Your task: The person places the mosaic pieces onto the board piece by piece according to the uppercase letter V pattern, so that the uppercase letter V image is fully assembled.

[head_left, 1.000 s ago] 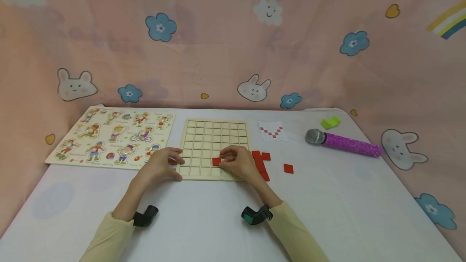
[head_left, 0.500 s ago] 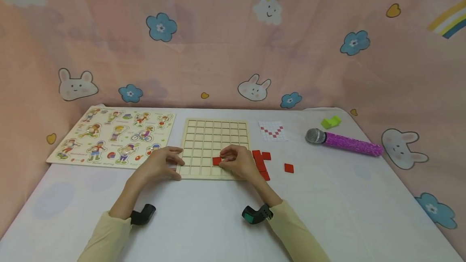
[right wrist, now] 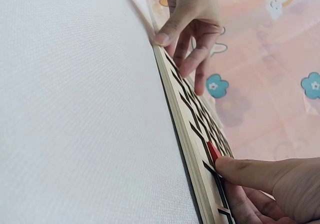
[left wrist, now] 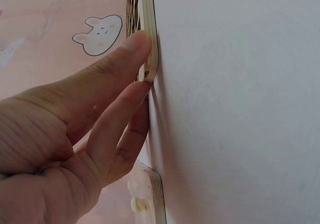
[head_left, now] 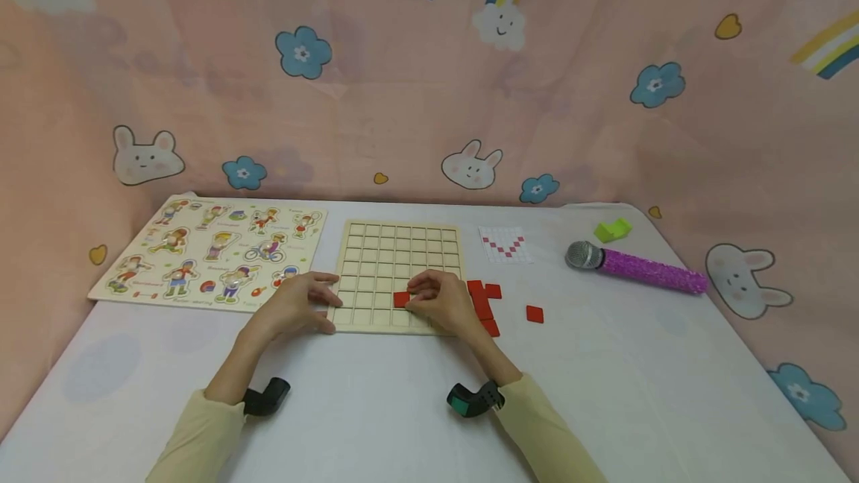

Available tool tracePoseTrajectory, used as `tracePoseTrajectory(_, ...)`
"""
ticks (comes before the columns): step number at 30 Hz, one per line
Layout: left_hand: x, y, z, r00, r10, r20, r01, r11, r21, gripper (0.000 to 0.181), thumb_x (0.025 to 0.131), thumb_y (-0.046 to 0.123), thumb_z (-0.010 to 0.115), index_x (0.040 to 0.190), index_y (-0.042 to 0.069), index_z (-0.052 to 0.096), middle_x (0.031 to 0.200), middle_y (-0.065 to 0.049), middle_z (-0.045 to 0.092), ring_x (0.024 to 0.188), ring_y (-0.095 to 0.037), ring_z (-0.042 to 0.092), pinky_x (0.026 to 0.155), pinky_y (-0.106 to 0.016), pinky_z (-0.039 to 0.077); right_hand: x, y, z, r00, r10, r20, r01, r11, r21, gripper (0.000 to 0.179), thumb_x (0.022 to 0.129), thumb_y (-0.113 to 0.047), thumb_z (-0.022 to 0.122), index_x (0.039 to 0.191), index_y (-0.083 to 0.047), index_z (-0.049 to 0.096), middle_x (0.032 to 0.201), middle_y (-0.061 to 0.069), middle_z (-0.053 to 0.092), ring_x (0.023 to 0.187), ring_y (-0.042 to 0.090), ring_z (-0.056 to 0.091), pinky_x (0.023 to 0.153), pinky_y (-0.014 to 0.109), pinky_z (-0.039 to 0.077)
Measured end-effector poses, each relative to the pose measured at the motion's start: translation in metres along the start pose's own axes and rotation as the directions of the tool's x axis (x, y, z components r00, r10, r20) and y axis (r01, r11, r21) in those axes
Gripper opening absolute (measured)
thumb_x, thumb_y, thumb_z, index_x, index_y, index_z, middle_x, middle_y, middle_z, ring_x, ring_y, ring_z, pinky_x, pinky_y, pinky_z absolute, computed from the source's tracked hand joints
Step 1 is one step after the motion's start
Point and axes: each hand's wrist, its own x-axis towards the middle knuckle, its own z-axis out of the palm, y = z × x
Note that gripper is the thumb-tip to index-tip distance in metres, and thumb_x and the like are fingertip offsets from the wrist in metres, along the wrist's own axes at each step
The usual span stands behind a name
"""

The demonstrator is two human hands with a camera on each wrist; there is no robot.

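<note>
A pale wooden grid board (head_left: 373, 252) lies on the white table, made up of small square recesses. My left hand (head_left: 295, 304) holds its front left corner, the thumb at the front and the fingers along the left edge. Over the lower right part of the board, my right hand (head_left: 443, 300) pinches a red square tile (head_left: 401, 300); the thumb tip touches the tile (right wrist: 214, 151) in the right wrist view. More red tiles (head_left: 479, 300) lie beside the board's right edge, partly behind my right hand, with one single tile (head_left: 535, 314) further right.
A picture puzzle board (head_left: 201, 252) with small figures lies at the left. Behind the red tiles is a pattern card (head_left: 505, 245) with a red V shape. A purple microphone (head_left: 651, 270) and a bright green piece (head_left: 612, 229) lie at the right, before a pink printed cloth (head_left: 376, 95).
</note>
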Motion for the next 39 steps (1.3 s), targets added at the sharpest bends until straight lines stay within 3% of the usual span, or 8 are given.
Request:
tracePoseTrajectory(14,-0.001,0.005,0.004,1.0,-0.015,-0.017,0.015,1.0,0.017,0.029,0.062,-0.002,0.085,0.088,0.001,0.073,0.135,-0.019,0.053,0.116,-0.037,0.056,0.097,-0.046,0.042,-0.003,0.0,-0.003,1.0,0.01,-0.013,-0.01,1.0,0.017,0.026,0.074,0.001,0.079,0.098,0.002,0.067,0.092,0.011,0.071,0.073,0.016,0.068,0.073,0.027,0.055)
tracePoseTrajectory(23,-0.003,0.012,0.004,0.999,-0.027,-0.03,0.029,0.997,0.072,0.029,0.062,-0.004,0.084,0.089,0.0,0.073,0.134,-0.02,0.054,0.121,-0.039,0.051,0.104,-0.051,0.033,-0.011,-0.002,-0.026,0.997,0.07,-0.035,-0.067,0.994,0.081,0.026,0.076,0.002,0.077,0.101,0.0,0.068,0.096,0.013,0.07,0.083,0.022,0.068,0.078,0.03,0.055)
tracePoseTrajectory(32,-0.006,0.011,0.004,0.999,-0.031,-0.035,0.033,0.998,0.055,0.029,0.063,-0.005,0.084,0.089,-0.001,0.073,0.134,-0.021,0.053,0.117,-0.039,0.054,0.101,-0.05,0.037,-0.014,0.011,-0.038,0.998,0.061,-0.019,-0.058,0.989,0.134,0.028,0.08,0.0,0.074,0.107,0.003,0.066,0.102,0.017,0.069,0.088,0.023,0.067,0.079,0.024,0.053)
tracePoseTrajectory(39,-0.004,0.012,0.005,0.999,-0.027,-0.038,0.029,0.998,0.054,0.029,0.062,-0.006,0.083,0.089,-0.002,0.073,0.134,-0.021,0.054,0.114,-0.038,0.056,0.1,-0.049,0.039,-0.024,0.03,-0.063,1.0,0.019,-0.01,-0.016,0.978,0.208,0.035,0.083,0.001,0.071,0.115,0.006,0.06,0.112,0.024,0.064,0.094,0.024,0.065,0.08,0.021,0.052)
